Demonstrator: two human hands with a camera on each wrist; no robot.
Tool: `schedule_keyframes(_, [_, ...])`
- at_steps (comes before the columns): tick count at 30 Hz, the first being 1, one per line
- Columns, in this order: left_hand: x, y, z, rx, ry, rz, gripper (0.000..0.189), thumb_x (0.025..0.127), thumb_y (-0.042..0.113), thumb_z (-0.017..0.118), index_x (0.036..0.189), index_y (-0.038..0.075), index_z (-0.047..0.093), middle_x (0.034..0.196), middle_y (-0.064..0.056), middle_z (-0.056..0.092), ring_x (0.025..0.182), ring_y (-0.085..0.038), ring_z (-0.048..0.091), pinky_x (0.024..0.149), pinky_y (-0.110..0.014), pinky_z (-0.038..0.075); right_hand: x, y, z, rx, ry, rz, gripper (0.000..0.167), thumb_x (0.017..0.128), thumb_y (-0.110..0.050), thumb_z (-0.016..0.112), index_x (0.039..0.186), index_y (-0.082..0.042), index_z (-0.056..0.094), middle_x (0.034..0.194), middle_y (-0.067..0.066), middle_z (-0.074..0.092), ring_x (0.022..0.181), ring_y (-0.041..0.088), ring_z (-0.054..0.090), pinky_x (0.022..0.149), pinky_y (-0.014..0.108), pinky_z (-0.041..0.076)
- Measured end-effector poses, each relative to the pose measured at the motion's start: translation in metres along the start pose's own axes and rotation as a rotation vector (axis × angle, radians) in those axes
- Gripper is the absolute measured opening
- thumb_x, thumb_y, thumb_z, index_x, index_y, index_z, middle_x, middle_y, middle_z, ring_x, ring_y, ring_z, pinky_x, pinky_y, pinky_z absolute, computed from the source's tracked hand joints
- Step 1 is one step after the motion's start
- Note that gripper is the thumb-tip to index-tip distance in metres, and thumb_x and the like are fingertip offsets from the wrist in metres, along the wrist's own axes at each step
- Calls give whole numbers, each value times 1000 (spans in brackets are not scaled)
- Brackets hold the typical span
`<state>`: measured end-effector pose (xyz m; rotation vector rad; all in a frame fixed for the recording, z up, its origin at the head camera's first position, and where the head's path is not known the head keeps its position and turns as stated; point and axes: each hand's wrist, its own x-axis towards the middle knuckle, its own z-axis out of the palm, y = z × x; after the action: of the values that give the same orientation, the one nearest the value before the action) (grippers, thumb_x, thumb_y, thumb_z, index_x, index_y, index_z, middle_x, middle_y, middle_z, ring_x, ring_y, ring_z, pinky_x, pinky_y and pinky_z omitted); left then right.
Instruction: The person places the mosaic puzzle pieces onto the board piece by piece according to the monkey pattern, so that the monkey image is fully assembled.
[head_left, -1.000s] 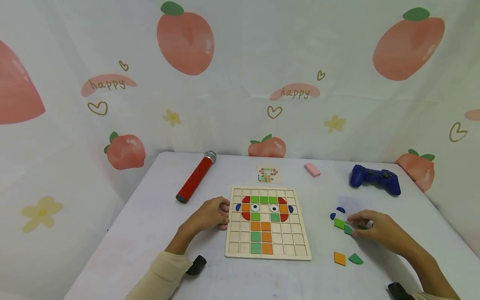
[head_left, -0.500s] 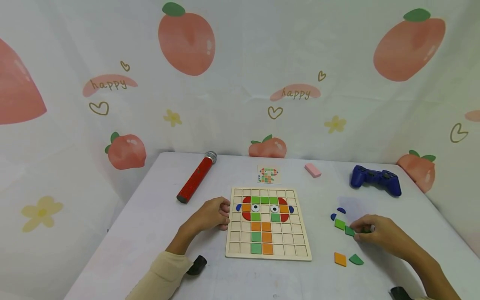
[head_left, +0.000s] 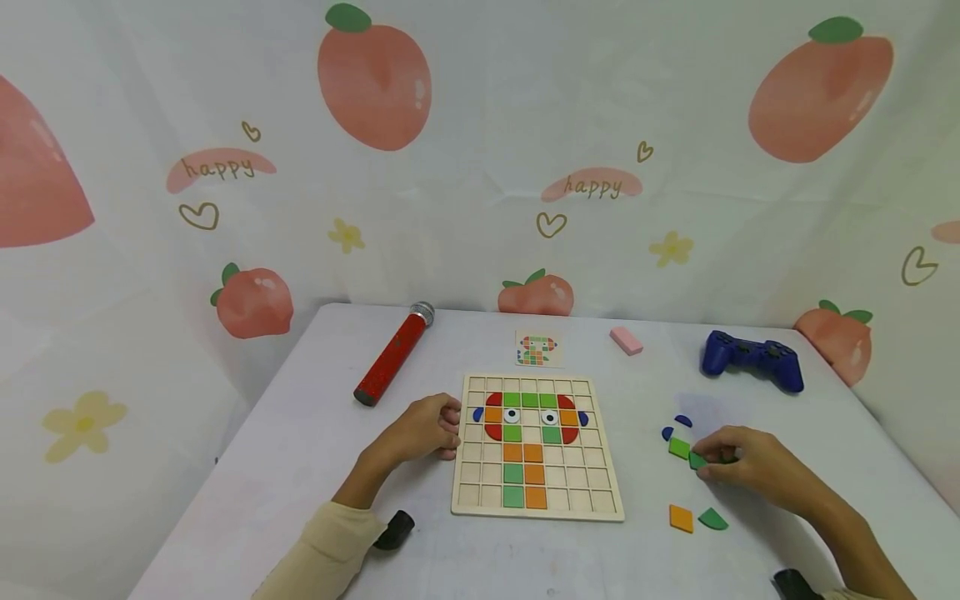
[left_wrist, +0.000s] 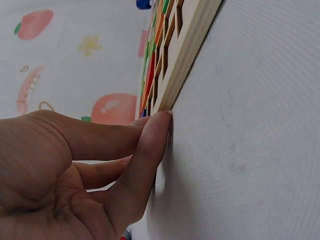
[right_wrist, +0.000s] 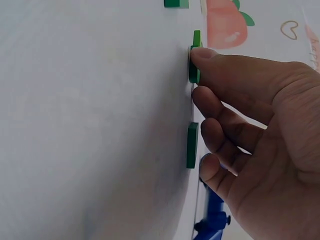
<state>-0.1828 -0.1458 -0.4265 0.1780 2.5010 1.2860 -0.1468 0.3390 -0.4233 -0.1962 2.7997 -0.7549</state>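
A wooden grid board (head_left: 576, 479) holds colored tiles laid out as a face with a column of orange and green squares below it. At its left edge, my left hand (head_left: 423, 429) grips the rim, the thumb (left_wrist: 156, 131) right at the side of the board. My right hand (head_left: 753, 462) pinches a dark green tile (head_left: 697, 461) at the table surface, thumb over its edge. A light green tile (head_left: 678, 448) lies against it. Beneath the curled fingers of that hand is another green tile (right_wrist: 192, 145), mostly covered in the head view.
Two blue half-round pieces (head_left: 682, 421) lie beyond the green tiles. Nearer are an orange square (head_left: 681, 518) and a green quarter-round (head_left: 712, 519). A pattern card (head_left: 537, 348), pink block (head_left: 626, 340), red microphone (head_left: 390, 358) and blue game controller (head_left: 752, 361) stand farther back.
My right hand drew back a little to the right, then came left again, its thumb now over the dark green tile. The left hand stays at the board's edge.
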Motion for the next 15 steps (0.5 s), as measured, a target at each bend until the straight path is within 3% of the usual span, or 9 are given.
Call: schedule_keyframes(15, [1, -2, 0, -17, -7, 7, 48, 89, -6, 75, 135, -5, 59, 106, -10, 64, 89, -19, 64, 73, -28, 66, 3, -13, 4, 7, 11, -43, 31, 90, -26, 84, 113, -7, 77, 92, -1, 63, 87, 16, 54, 66, 22, 48])
